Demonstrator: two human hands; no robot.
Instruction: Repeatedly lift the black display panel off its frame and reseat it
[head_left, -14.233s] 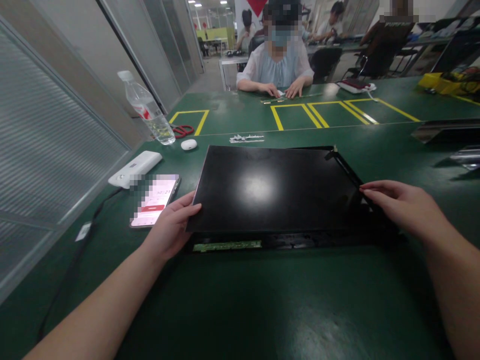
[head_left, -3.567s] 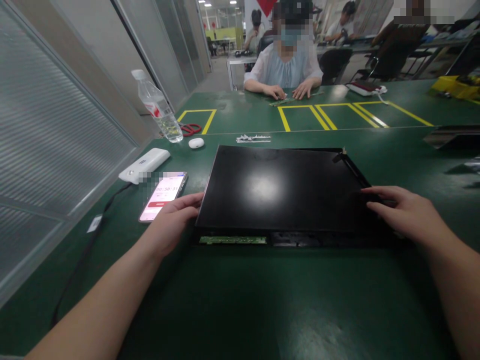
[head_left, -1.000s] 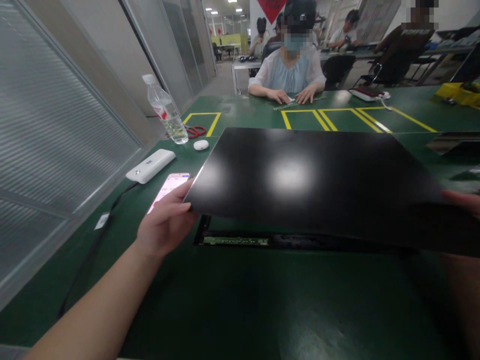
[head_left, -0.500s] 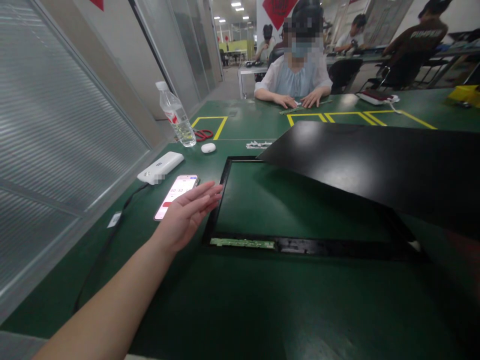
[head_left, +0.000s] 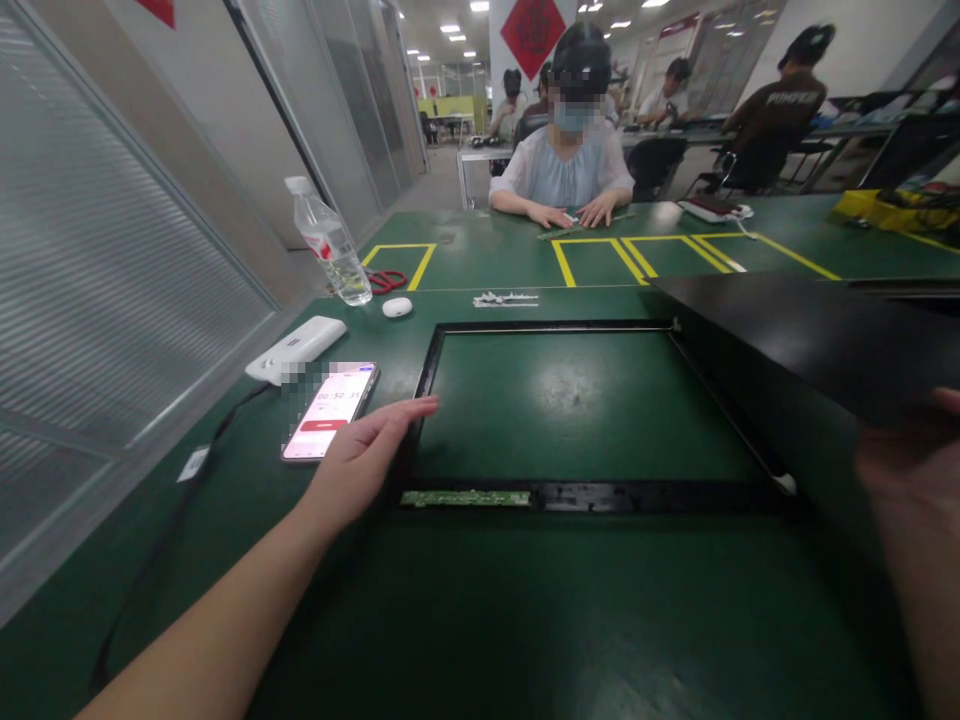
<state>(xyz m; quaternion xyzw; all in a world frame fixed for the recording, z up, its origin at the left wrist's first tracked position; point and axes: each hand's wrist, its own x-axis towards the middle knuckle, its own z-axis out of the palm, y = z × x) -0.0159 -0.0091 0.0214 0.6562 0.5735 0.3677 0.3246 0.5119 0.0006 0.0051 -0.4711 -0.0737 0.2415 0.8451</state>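
Note:
A thin flat black panel [head_left: 802,330] is raised and tilted at the right, with my right hand [head_left: 904,465] gripping its near edge. Part of that hand is cut off by the picture's edge. On the table lies a rectangular black frame [head_left: 637,496], its middle bare. A narrow green circuit board [head_left: 465,498] is set along the near bar, toward its left end. My left hand [head_left: 358,455] is at the frame's left side, fingers stretched out and holding nothing; whether it touches the frame I cannot tell. Beside this hand lies a phone [head_left: 330,412] with a lit timer screen.
Left on the green table [head_left: 525,620] are a white power bank [head_left: 300,345] with a black cable, a water bottle [head_left: 330,245], red-handled scissors [head_left: 388,281] and a white earbud case [head_left: 397,307]. White strips [head_left: 506,299] lie beyond the frame. A person [head_left: 570,160] sits opposite.
My right hand has come into view as the black panel moved right, off the frame, uncovering its far and right bars. My left hand stays by the frame's left side. The view has shifted slightly.

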